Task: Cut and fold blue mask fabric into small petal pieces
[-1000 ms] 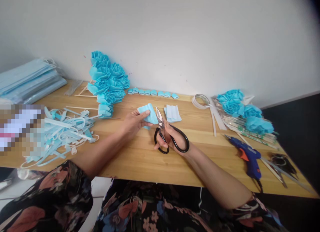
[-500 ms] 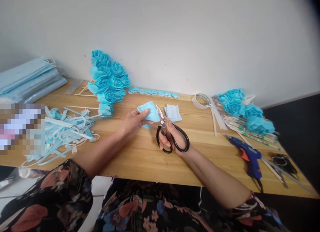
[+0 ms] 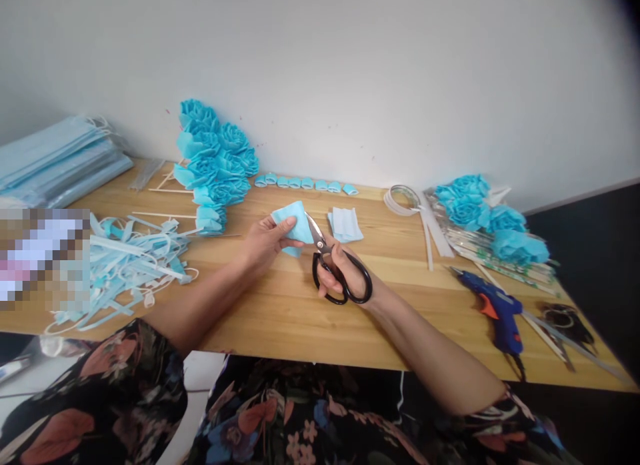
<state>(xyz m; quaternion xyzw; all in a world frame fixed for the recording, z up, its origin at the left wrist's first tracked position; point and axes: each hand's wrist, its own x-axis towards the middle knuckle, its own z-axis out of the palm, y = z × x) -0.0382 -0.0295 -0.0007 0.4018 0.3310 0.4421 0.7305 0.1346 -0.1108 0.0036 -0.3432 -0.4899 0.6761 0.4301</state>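
Between thumb and fingers, my left hand (image 3: 267, 241) pinches a folded piece of light blue mask fabric (image 3: 295, 221) above the table. My right hand (image 3: 345, 265) grips black-handled scissors (image 3: 321, 247), fingers through the loops. The blades point up and left and lie against the right edge of the fabric; whether they are cutting into it I cannot tell. Just behind the scissors lies a small stack of pale folded fabric pieces (image 3: 346, 225). A row of small blue folded pieces (image 3: 301, 183) runs along the wall.
Blue fabric flowers (image 3: 215, 158) stand at the back left, more flowers (image 3: 493, 215) at the right. Cut strips and ear loops (image 3: 135, 261) pile at left, below stacked masks (image 3: 60, 158). A tape roll (image 3: 401, 199) and a blue glue gun (image 3: 493, 308) lie at right.
The scissors and my right hand have shifted slightly left, bringing the blades closer over the fabric's edge. My left hand and the fabric have also moved a little left.
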